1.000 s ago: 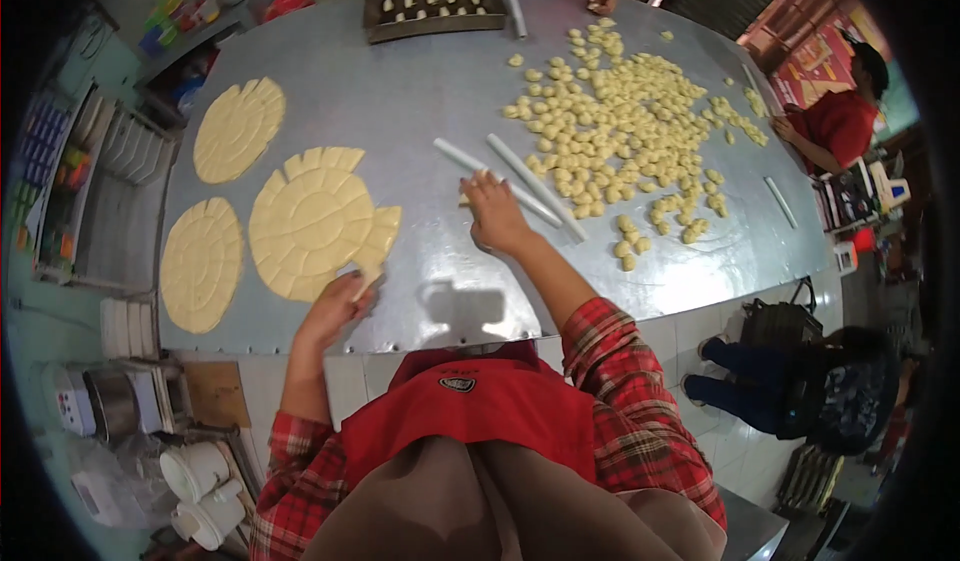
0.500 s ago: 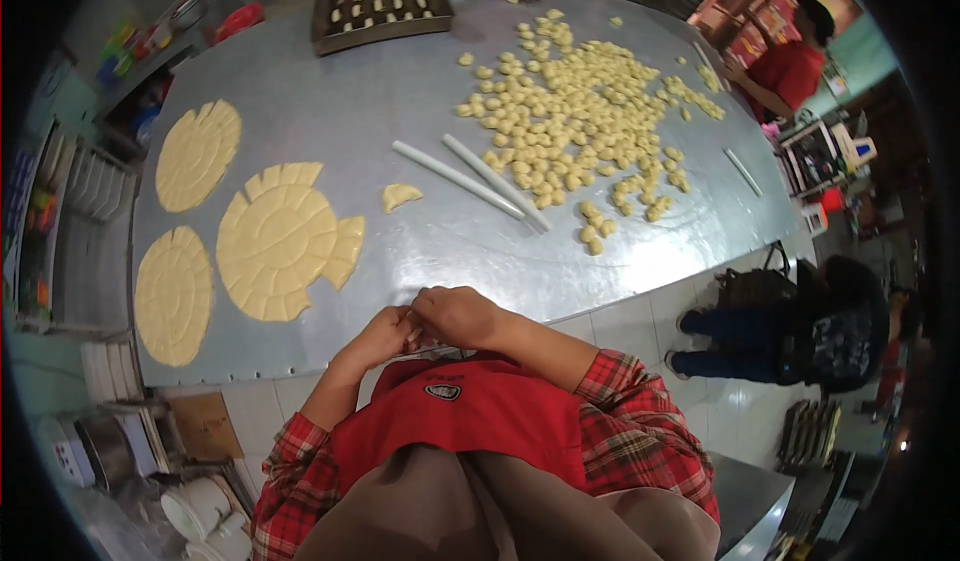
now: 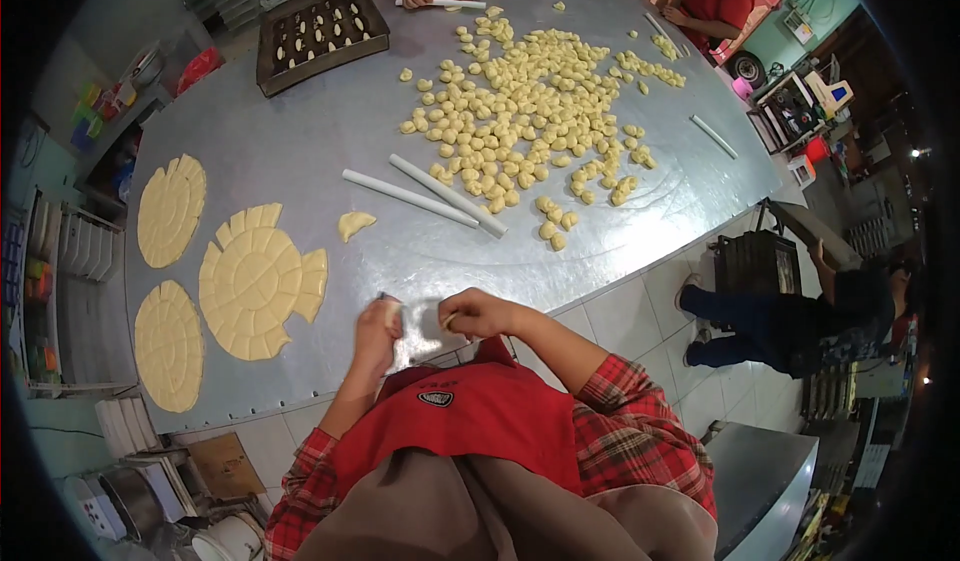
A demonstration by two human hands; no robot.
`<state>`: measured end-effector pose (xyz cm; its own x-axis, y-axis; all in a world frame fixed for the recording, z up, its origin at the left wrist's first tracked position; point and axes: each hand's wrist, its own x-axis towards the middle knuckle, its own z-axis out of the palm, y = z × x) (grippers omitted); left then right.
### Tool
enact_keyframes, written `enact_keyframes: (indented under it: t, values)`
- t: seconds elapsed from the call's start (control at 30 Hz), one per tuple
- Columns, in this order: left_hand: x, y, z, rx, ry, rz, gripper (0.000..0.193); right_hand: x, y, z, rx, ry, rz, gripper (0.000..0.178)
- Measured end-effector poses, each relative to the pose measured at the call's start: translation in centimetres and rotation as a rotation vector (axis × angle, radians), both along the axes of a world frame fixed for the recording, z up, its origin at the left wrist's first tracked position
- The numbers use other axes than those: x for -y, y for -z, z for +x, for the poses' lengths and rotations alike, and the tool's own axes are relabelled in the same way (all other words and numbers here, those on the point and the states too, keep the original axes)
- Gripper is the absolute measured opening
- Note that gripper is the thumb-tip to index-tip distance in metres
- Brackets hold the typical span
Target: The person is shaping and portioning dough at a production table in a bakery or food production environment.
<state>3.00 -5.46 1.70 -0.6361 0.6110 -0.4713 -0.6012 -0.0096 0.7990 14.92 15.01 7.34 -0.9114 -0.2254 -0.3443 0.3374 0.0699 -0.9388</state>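
Newly apart, my left hand (image 3: 374,337) curls, grip unclear | my right hand (image 3: 476,315) clasps pale-yellow dough piece (image 3: 450,322) | rounded yellow dough lumps (image 3: 545,91) look shaped; three scored dough rounds (image 3: 250,286) remain flat

Three dough sheets (image 3: 250,291) lie toward the table's (image 3: 275,161) left edge, a tray (image 3: 326,69) near its far-left corner; two rods (image 3: 411,199) lie between the sheets and the dough pieces (image 3: 540,86) spread farther right.

Pale-yellow dough (image 3: 250,283), white rods (image 3: 410,199), red apron (image 3: 490,431), red plaid sleeves (image 3: 640,436)
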Motion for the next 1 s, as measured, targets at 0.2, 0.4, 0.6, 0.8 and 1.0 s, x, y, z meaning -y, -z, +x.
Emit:
enact_keyframes:
  t: [0.2, 0.4, 0.6, 0.8, 1.0]
  values:
    - [4.4, 1.7, -0.4, -1.441, 0.335, -0.742, 0.043, -4.3, 8.7, 4.3, -0.519, 0.104, 1.121, 0.040]
    - [-1.7, 1.3, -4.5, -1.595, 0.414, -0.604, 0.047, -1.8, 7.5, -4.2, -0.667, -0.009, 1.094, 0.049]
    - [4.0, 3.8, -1.8, -1.496, 0.297, -0.860, 0.047, -2.3, 7.7, 0.7, -0.526, 0.003, 1.198, 0.049]
    - [-1.6, 1.5, -1.1, -1.633, 0.382, -0.563, 0.035, 0.1, 8.3, -5.2, -0.694, -0.101, 1.255, 0.045]
    - [3.9, 1.0, -1.4, -1.374, 0.135, -0.789, 0.034, -1.9, 7.4, -0.7, -0.695, 0.071, 1.121, 0.039]
